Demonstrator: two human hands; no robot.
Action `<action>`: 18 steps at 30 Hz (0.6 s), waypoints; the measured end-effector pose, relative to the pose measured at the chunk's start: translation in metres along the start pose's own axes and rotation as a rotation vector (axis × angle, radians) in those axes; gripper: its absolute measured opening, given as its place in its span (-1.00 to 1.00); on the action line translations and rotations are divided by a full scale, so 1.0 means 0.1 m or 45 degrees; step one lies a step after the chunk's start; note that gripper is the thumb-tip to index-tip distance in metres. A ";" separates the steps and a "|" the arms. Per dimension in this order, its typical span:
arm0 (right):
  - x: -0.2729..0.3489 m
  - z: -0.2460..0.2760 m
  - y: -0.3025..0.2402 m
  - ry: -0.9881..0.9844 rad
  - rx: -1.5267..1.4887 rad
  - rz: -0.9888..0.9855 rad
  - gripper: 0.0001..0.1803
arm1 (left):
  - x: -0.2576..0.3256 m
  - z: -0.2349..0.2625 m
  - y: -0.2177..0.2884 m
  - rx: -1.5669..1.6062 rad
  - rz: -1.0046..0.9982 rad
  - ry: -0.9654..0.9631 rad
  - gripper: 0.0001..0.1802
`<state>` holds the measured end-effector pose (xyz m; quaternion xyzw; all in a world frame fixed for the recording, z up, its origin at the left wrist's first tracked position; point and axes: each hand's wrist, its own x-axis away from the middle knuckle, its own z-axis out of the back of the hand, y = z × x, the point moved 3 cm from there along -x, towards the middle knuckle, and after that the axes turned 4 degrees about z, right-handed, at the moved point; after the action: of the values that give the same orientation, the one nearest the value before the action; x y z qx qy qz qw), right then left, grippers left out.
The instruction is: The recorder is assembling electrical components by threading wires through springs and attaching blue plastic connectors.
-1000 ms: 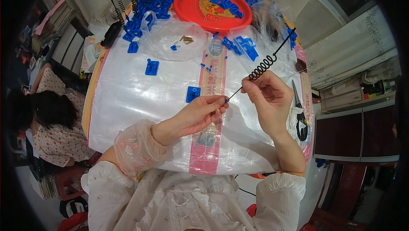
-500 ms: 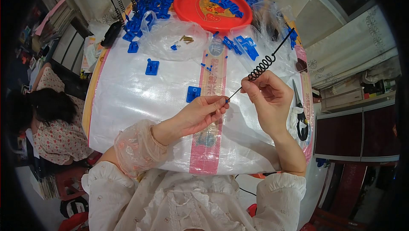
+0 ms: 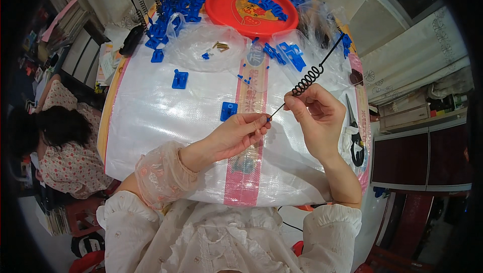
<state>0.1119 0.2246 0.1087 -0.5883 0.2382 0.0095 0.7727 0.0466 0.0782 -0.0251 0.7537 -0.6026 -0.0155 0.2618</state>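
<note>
Between my two hands runs a black coil spring with straight ends (image 3: 308,81), slanting up to the right. My right hand (image 3: 317,117) pinches it just below the coils. At its lower end, my left hand (image 3: 246,131) pinches a tiny blue piece (image 3: 268,119), mostly hidden by the fingertips, against the wire's tip. A blue square base (image 3: 229,111) lies on the table right behind my left hand. Another blue base with an upright peg (image 3: 179,79) sits farther off to the left.
Blue bases carrying upright springs (image 3: 173,4) crowd the far left. Beside them stands a red tray (image 3: 216,14) of blue parts. Clear plastic bags (image 3: 188,46), small brass-coloured pins (image 3: 220,46) and tiny blue pieces (image 3: 245,78) lie nearer. Black scissors (image 3: 356,142) rest at right. Another person (image 3: 65,142) is at left.
The spring's upper end has dipped and shifted slightly left. Both hands keep their pinch almost in place. The person at left has moved a little.
</note>
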 end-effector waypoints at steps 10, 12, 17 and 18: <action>0.00 0.01 0.01 -0.004 -0.014 0.003 -0.91 | 0.00 -0.01 0.00 0.007 0.009 0.003 -0.75; 0.00 0.01 0.00 -0.002 -0.016 0.004 -0.91 | 0.00 -0.02 0.00 0.012 0.011 0.000 -0.75; 0.00 0.01 0.00 -0.009 -0.006 0.006 -0.91 | 0.01 -0.02 0.01 0.005 0.013 0.010 -0.76; 0.00 0.01 0.00 -0.009 -0.005 0.010 -0.91 | 0.01 -0.02 0.01 0.004 0.013 0.018 -0.76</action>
<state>0.1120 0.2258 0.1087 -0.5890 0.2376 0.0151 0.7723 0.0468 0.0781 -0.0228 0.7511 -0.6046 -0.0078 0.2649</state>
